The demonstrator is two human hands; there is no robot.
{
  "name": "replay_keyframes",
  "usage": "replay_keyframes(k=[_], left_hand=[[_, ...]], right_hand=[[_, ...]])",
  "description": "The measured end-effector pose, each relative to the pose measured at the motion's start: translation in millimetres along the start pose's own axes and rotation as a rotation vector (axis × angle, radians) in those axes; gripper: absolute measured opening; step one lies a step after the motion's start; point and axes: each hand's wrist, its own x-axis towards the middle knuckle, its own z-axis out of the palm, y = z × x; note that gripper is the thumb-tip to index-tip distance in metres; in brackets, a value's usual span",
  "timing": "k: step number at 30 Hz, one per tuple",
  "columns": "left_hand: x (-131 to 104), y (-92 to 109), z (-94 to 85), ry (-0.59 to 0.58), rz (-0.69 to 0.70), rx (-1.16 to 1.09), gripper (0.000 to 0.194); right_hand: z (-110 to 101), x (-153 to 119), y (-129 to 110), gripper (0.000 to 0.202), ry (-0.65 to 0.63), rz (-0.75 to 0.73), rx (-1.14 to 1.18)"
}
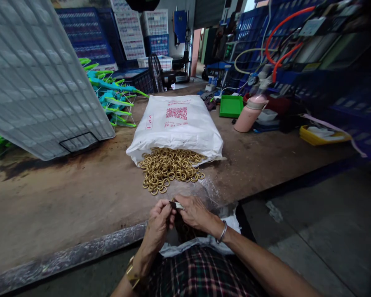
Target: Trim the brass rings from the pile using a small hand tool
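Note:
My left hand (pixel 160 220) and my right hand (pixel 196 212) meet at the table's front edge, both closed in a pinch. Between their fingertips is something small and dark, with a pale piece (pixel 179 205) at my right fingers; its kind is too small to tell. Just beyond my hands, gold-coloured rings (pixel 170 169) spill in a pile from the open mouth of a white woven sack (pixel 176 128) lying flat. Below my hands, an open bag with a pale rim (pixel 188 245) rests against my lap, its dark inside partly hidden by my hands and forearms.
A grey ribbed plastic crate (pixel 49 82) leans at the left, with green and blue plastic parts (pixel 117 99) behind it. To the right on the brown table (pixel 89 194) stand a green tray (pixel 231 106), a pink bottle (pixel 250 113) and a yellow tray (pixel 323 135). A black fan (pixel 156 73) is at the back.

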Motion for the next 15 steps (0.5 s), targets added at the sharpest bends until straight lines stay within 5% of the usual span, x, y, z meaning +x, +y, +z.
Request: replay_keyframes(k=[15], left_hand=[[1.7, -4.9, -4.0, 0.059, 0.025, 0.103, 0.040]], right_hand=[[-0.7, -0.4, -10.3, 0.026, -0.111, 0.071, -0.202]])
